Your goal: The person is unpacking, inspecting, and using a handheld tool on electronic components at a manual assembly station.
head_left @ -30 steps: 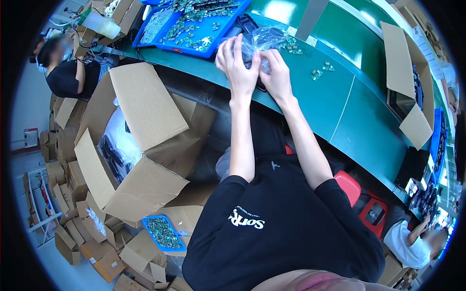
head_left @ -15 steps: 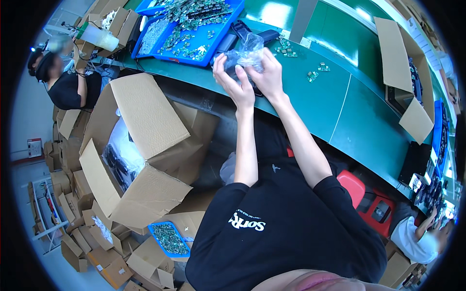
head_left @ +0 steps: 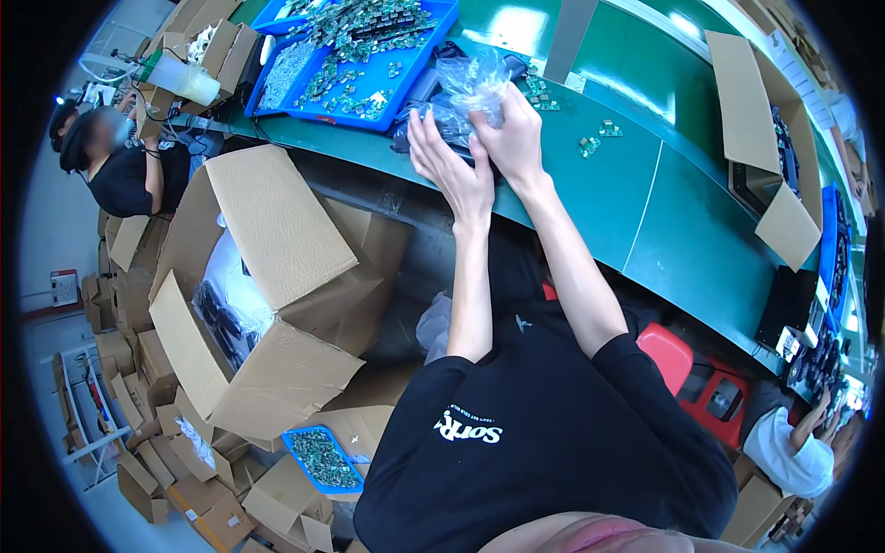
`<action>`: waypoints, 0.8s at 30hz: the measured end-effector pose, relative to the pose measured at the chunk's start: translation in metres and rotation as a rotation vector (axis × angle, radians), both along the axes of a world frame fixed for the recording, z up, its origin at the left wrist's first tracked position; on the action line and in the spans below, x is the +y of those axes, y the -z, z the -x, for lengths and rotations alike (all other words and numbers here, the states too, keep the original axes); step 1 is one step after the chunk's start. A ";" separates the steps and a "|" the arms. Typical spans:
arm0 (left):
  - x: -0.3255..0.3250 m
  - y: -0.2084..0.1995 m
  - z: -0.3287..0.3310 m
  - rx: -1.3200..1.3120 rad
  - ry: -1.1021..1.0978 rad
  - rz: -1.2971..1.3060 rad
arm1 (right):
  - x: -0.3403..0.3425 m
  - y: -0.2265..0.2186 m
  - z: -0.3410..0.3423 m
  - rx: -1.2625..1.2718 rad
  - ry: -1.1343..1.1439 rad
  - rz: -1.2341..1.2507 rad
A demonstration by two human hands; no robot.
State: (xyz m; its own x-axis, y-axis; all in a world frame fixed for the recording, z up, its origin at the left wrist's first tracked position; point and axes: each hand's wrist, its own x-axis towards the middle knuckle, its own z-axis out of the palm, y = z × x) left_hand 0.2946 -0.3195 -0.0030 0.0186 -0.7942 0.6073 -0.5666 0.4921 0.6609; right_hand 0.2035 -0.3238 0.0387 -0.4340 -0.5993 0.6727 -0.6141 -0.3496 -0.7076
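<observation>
A crumpled clear plastic bag [head_left: 475, 78] is at the near edge of the green workbench, beside the blue tray. My right hand [head_left: 513, 138] is closed on its right side, fingers bunched in the film. My left hand [head_left: 456, 175] rests against the bag's lower left, its fingers stretched out and its thumb up close to the right hand. Dark casings [head_left: 426, 90] show beside and behind the plastic; whether any lie inside it I cannot tell.
A blue divided tray [head_left: 369, 111] holds many green circuit boards. Loose boards [head_left: 599, 134] lie on the green workbench [head_left: 691, 221]. An open carton [head_left: 277, 230] with bagged items stands left, another carton [head_left: 765, 138] at right. Two people work nearby, left and right.
Both hands have shifted slightly down and right. The plastic is more spread out above them, and the right hand has turned, its back now more toward me.
</observation>
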 end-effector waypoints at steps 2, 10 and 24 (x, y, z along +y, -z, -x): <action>-0.002 0.001 0.002 0.020 -0.014 -0.001 | -0.009 -0.013 0.000 0.030 -0.042 -0.015; -0.002 -0.008 0.008 -0.021 -0.014 0.028 | -0.043 -0.046 0.014 0.153 -0.046 0.000; -0.008 0.000 0.005 -0.011 0.013 0.023 | -0.036 -0.098 0.015 -0.137 -0.129 -0.276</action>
